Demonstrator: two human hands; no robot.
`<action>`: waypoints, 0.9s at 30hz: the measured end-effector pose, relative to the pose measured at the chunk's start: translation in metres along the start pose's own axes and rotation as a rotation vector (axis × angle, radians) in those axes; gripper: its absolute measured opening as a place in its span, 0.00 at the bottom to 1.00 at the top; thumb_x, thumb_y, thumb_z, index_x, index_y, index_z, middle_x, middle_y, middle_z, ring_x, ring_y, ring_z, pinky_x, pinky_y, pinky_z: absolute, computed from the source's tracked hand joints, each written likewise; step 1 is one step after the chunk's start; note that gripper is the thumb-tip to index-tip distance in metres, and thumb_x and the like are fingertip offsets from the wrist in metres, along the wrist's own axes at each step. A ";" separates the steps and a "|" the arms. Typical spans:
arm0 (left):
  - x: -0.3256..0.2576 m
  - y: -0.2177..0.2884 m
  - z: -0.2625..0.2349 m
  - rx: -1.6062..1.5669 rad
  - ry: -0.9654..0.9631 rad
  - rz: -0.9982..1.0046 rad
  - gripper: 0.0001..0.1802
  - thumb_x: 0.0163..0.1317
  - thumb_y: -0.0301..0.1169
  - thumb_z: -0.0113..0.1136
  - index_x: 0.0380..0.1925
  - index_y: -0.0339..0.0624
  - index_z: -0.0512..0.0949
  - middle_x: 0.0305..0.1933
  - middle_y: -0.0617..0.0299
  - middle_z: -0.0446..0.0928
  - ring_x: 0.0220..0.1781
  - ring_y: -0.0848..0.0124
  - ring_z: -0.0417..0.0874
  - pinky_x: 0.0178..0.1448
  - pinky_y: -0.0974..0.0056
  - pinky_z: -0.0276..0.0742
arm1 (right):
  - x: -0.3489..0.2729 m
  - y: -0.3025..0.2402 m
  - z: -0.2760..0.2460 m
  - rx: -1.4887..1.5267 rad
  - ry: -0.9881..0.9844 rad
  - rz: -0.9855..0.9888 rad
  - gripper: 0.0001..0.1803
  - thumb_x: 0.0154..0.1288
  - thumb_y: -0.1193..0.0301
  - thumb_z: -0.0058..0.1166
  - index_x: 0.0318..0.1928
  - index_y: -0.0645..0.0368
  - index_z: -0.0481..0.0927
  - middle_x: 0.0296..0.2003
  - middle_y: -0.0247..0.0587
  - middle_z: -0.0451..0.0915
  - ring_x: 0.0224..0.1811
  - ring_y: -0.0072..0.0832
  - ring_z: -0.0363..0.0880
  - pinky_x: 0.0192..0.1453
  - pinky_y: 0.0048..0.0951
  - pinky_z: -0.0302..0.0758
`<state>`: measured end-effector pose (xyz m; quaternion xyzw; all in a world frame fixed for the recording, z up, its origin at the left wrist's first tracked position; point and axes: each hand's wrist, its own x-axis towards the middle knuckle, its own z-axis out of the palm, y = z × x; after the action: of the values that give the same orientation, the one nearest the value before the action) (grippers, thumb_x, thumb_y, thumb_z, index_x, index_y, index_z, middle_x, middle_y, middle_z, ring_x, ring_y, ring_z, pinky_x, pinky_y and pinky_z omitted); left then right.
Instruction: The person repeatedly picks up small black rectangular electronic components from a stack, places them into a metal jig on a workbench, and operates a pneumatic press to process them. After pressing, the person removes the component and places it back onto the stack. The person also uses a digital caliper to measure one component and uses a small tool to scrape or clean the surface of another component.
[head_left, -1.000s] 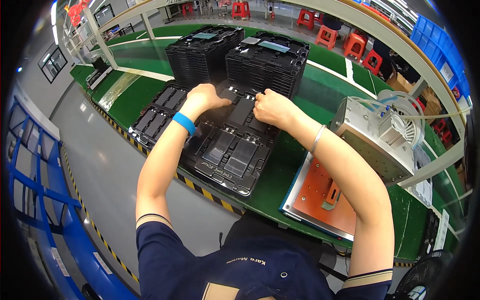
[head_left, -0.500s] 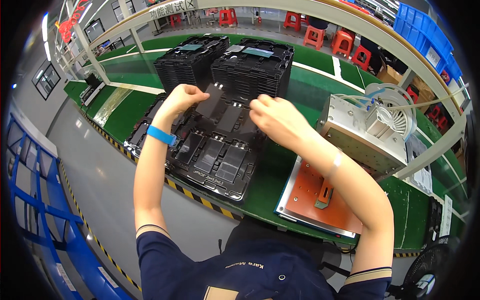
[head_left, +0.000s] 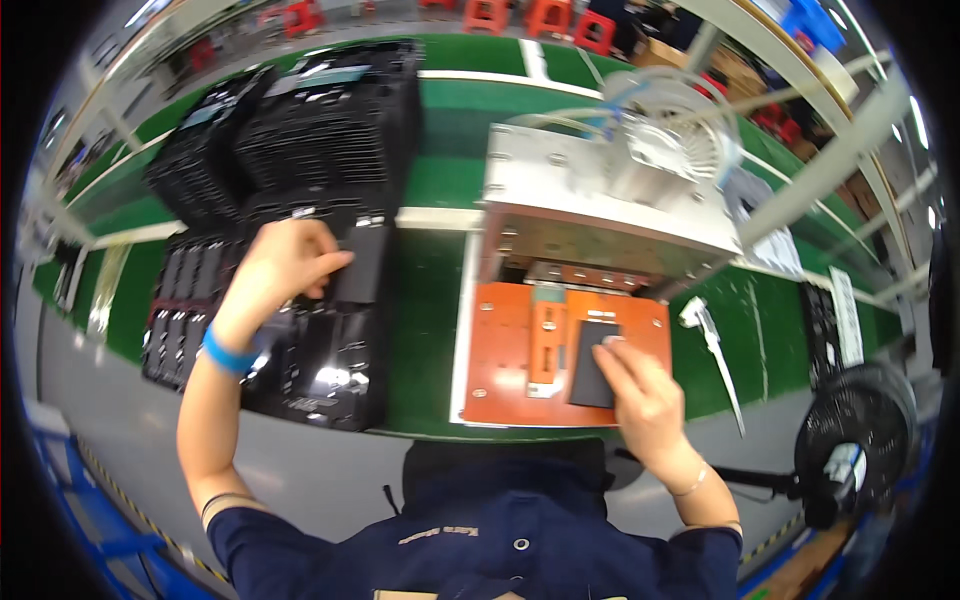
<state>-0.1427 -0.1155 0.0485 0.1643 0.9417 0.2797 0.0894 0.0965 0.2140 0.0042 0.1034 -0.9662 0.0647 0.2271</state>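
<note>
Lying on the orange plate (head_left: 480, 380) of a bench fixture is a dark flat pouch battery cell (head_left: 594, 375), its long side beside an orange-and-silver slotted strip (head_left: 545, 345). My right hand (head_left: 648, 405) has its fingertips on the cell's right edge. At the left, my left hand (head_left: 285, 265) is over a black moulded tray (head_left: 340, 410), fingers drawn together, thumb and finger at the left edge of another dark pouch cell (head_left: 364, 265) with shiny tabs at its top. Blur hides how firmly this cell is pinched. Other tray pockets are partly covered by my hand.
Two tall stacks of black trays (head_left: 330, 140) stand behind the tray. The fixture's metal upper housing (head_left: 610, 200) overhangs the orange plate's back. To its right lie a white tool (head_left: 715, 350) and a black fan (head_left: 858, 440). A slanted frame post (head_left: 830, 165) crosses the right side.
The view has turned right. My right hand has moved from the trays to the fixture plate, onto a cell there. My left hand, earlier holding a raised cell, is now lower over the tray.
</note>
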 end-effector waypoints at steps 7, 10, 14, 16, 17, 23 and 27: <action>-0.108 0.070 0.073 0.186 0.438 0.962 0.17 0.51 0.37 0.73 0.38 0.44 0.81 0.33 0.63 0.82 0.31 0.65 0.83 0.35 0.67 0.78 | 0.020 0.014 0.006 0.298 0.037 0.073 0.15 0.53 0.81 0.59 0.44 0.61 0.81 0.42 0.41 0.80 0.41 0.37 0.79 0.43 0.34 0.78; -0.111 0.095 0.120 0.022 0.157 0.967 0.26 0.54 0.47 0.69 0.49 0.46 0.80 0.51 0.60 0.79 0.53 0.62 0.80 0.57 0.55 0.74 | 0.034 0.020 0.015 0.277 0.046 0.030 0.16 0.52 0.80 0.61 0.44 0.61 0.81 0.40 0.40 0.79 0.38 0.36 0.77 0.40 0.33 0.78; -0.086 0.108 0.138 0.048 -0.109 0.938 0.32 0.55 0.55 0.65 0.53 0.47 0.78 0.62 0.58 0.72 0.67 0.59 0.70 0.68 0.43 0.62 | 0.038 0.021 0.019 0.236 -0.007 0.017 0.17 0.49 0.81 0.61 0.43 0.62 0.81 0.41 0.40 0.79 0.41 0.37 0.76 0.42 0.33 0.78; -0.083 0.106 0.142 0.048 -0.149 0.932 0.33 0.55 0.56 0.64 0.54 0.47 0.78 0.64 0.58 0.71 0.68 0.59 0.68 0.69 0.41 0.59 | 0.041 0.021 0.018 0.212 0.007 0.026 0.16 0.51 0.80 0.61 0.43 0.61 0.82 0.40 0.39 0.80 0.41 0.37 0.77 0.42 0.33 0.77; -0.083 0.106 0.141 0.048 -0.151 0.934 0.33 0.55 0.56 0.64 0.54 0.47 0.78 0.63 0.58 0.72 0.68 0.59 0.69 0.68 0.41 0.60 | 0.041 0.020 0.019 0.202 0.015 0.032 0.15 0.51 0.80 0.61 0.43 0.60 0.83 0.40 0.39 0.80 0.41 0.37 0.78 0.42 0.33 0.77; -0.082 0.104 0.141 0.031 -0.166 0.925 0.33 0.55 0.57 0.63 0.55 0.48 0.78 0.63 0.59 0.72 0.67 0.60 0.70 0.69 0.42 0.60 | 0.041 0.020 0.026 0.216 -0.007 0.116 0.21 0.47 0.81 0.59 0.46 0.58 0.81 0.49 0.40 0.76 0.48 0.40 0.73 0.50 0.36 0.75; -0.081 0.104 0.141 0.029 -0.176 0.923 0.33 0.55 0.57 0.63 0.55 0.49 0.78 0.63 0.59 0.72 0.67 0.61 0.70 0.69 0.43 0.59 | 0.039 0.023 0.022 0.245 -0.057 0.015 0.22 0.49 0.80 0.59 0.48 0.55 0.81 0.51 0.39 0.74 0.50 0.39 0.71 0.52 0.37 0.73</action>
<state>-0.0041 0.0078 -0.0039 0.5903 0.7628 0.2620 0.0329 0.0475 0.2256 0.0002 0.1250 -0.9579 0.1811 0.1846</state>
